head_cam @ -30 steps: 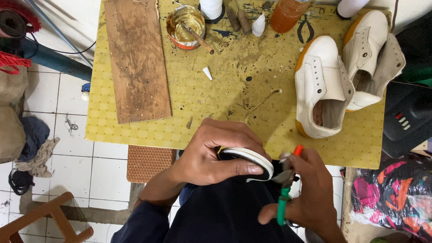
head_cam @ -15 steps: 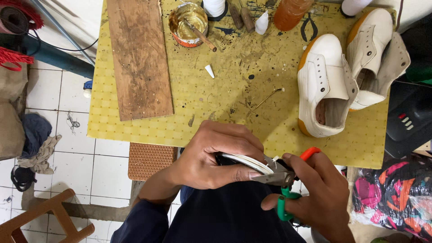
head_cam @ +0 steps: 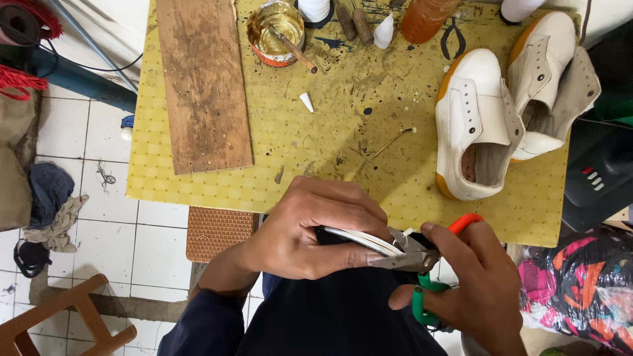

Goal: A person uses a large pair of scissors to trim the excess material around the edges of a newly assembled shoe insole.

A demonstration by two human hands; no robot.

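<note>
A white shoe sole is gripped by the left hand, whose fingers are wrapped over it, just below the near edge of the yellow tabletop. A pair of pliers with one orange and one green handle is clasped by the right hand, and its metal tip is set against the end of the sole, beside the left fingertips. The two hands are thus brought close together, each closed on its own thing, over a dark-clothed lap.

On the tabletop, beyond the sole, two white shoes with orange soles are laid side by side toward the right edge. A worn wooden board is placed toward the left edge. At the far side of the tabletop an open glue can is seen with a brush resting in it, and a small white cone is lying between that can and the sole.
</note>
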